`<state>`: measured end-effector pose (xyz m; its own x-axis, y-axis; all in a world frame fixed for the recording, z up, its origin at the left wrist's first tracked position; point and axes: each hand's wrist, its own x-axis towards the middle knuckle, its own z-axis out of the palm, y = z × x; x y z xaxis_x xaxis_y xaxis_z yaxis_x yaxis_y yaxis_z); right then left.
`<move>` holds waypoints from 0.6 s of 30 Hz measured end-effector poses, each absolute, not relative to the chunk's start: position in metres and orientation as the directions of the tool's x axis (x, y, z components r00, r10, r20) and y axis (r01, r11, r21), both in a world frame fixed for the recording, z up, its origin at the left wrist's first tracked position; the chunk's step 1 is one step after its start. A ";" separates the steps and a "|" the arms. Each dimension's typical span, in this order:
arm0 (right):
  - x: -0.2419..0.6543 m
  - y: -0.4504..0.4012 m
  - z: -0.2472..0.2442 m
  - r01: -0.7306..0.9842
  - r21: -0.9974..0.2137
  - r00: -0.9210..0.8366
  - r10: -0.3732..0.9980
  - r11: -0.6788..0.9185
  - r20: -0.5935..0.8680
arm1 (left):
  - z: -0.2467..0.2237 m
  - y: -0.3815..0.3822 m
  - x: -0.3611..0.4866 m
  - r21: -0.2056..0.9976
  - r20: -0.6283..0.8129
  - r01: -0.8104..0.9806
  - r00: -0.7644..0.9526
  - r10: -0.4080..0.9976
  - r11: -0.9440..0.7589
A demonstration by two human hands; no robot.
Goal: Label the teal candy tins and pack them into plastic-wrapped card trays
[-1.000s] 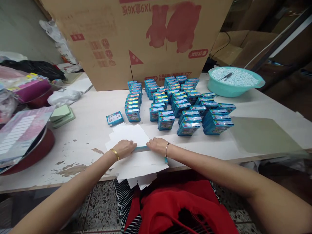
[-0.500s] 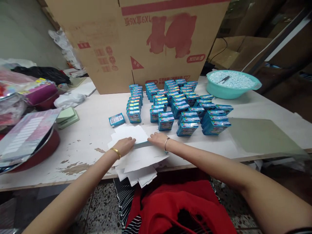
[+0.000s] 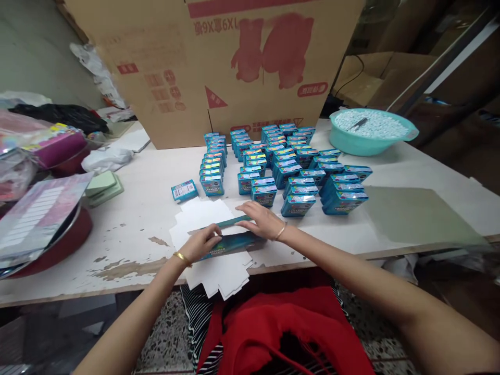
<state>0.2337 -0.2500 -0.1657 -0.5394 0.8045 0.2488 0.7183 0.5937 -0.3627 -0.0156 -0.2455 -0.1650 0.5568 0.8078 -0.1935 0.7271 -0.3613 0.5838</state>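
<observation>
A blue printed card sheet (image 3: 230, 244), partly folded, lies over a fanned stack of white card blanks (image 3: 222, 274) at the table's front edge. My left hand (image 3: 203, 242) pinches the sheet's left part between thumb and fingers. At its right end, my right hand (image 3: 262, 220) is on the sheet, thumb and fingers apart, the fingertips over its blue far strip. Rows of finished-looking blue boxes (image 3: 264, 195) stand upright beyond the hands. One blue box (image 3: 184, 191) lies flat to the left of them.
A large cardboard carton (image 3: 156, 120) stands behind the boxes. At the back right is a turquoise basin (image 3: 359, 145) of small pale pieces with a dark tool on top. A green sheet (image 3: 422, 216) lies right; green pads (image 3: 104, 190) and a red bowl (image 3: 74, 234) are left.
The sheet has gone from white side showing to blue printed side showing, with a raised fold. My right hand has moved right and its fingers have spread. The view has shifted slightly.
</observation>
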 end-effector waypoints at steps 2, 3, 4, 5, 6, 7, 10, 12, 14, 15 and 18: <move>0.236 -0.274 -0.172 0.664 -0.340 -0.557 0.744 0.666 0.369 | -0.170 -0.237 -0.016 0.612 -0.157 0.704 0.554 0.818 -0.359; 0.236 -0.284 -0.179 0.667 -0.291 -0.575 0.722 0.686 0.384 | -0.173 -0.236 -0.017 0.609 -0.118 0.691 0.564 0.817 -0.389; 0.236 -0.292 -0.189 0.684 -0.234 -0.588 0.712 0.691 0.385 | -0.176 -0.238 -0.017 0.586 -0.070 0.680 0.585 0.808 -0.441; 0.236 -0.298 -0.199 0.709 -0.181 -0.588 0.713 0.682 0.383 | -0.178 -0.241 -0.018 0.540 -0.016 0.668 0.616 0.788 -0.512; 0.235 -0.302 -0.209 0.733 -0.143 -0.579 0.721 0.665 0.380 | -0.181 -0.246 -0.019 0.472 0.036 0.657 0.652 0.758 -0.588; 0.234 -0.303 -0.219 0.754 -0.121 -0.566 0.733 0.645 0.378 | -0.183 -0.252 -0.020 0.390 0.076 0.648 0.686 0.724 -0.655; 0.231 -0.301 -0.234 0.799 -0.103 -0.528 0.773 0.593 0.353 | -0.189 -0.272 -0.023 0.172 0.109 0.660 0.725 0.680 -0.732; 0.230 -0.301 -0.231 0.816 -0.091 -0.524 0.797 0.571 0.300 | -0.192 -0.281 -0.023 0.123 0.098 0.677 0.719 0.688 -0.725; 0.228 -0.301 -0.223 0.824 -0.089 -0.534 0.819 0.560 0.209 | -0.193 -0.286 -0.020 0.136 0.078 0.689 0.709 0.701 -0.712; 0.227 -0.301 -0.219 0.826 -0.096 -0.539 0.827 0.556 0.159 | -0.193 -0.287 -0.019 0.155 0.067 0.699 0.698 0.713 -0.698; 0.225 -0.298 -0.210 0.838 -0.143 -0.524 0.850 0.526 0.053 | -0.187 -0.286 -0.011 0.225 0.001 0.759 0.627 0.779 -0.611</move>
